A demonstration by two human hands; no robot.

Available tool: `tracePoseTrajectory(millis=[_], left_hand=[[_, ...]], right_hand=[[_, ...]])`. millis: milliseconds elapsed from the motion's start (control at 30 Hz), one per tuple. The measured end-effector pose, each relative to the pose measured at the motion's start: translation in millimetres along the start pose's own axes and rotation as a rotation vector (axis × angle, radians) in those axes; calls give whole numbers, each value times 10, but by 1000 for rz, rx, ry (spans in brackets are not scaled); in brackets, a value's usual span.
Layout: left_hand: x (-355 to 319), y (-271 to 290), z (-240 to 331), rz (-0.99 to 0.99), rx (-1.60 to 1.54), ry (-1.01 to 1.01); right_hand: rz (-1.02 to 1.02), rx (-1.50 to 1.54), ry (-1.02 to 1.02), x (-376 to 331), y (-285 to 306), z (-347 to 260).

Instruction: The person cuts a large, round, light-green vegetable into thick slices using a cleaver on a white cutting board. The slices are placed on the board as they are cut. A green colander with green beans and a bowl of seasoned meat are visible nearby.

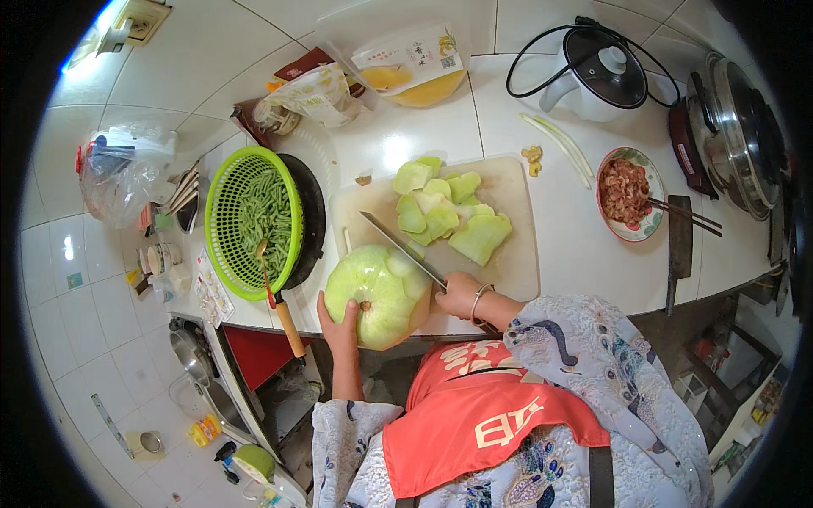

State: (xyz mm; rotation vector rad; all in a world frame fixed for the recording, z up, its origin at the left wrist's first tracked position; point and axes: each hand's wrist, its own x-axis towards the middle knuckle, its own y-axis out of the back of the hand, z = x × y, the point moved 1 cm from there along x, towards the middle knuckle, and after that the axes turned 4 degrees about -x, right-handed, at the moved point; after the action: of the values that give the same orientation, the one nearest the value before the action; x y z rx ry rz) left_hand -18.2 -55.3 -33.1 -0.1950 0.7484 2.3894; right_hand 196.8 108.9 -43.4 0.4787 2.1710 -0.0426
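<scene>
My left hand (pixel 339 326) grips a pale green cabbage (pixel 377 292) from below, at the near edge of a light cutting board (pixel 521 254). My right hand (pixel 461 292) is closed on the handle of a long knife (pixel 402 248); its blade lies across the top of the cabbage and points away to the left. Several cut cabbage pieces (pixel 445 207) are piled on the far half of the board. A bangle circles my right wrist.
A green colander of green beans (pixel 254 220) sits in a dark pan left of the board. On the white counter are a bowl of chopped meat with chopsticks (pixel 628 193), a cleaver (pixel 677 245), a white kettle (pixel 597 80), food bags (pixel 411 63) and a steel pot (pixel 737 135).
</scene>
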Motion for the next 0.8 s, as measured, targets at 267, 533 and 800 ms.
tracePoseTrajectory(millis=[267,533,800], left_hand=[[-4,-2,232,47,432,-327],[-510,-454,547,-247,580,-807],[-462,-493,461,-190,643,-843]], right_hand=[[187,-193,239,-190,-6,239],[297,-390,363,-556,80,-48],[232,-425,325,-533,97,-92]])
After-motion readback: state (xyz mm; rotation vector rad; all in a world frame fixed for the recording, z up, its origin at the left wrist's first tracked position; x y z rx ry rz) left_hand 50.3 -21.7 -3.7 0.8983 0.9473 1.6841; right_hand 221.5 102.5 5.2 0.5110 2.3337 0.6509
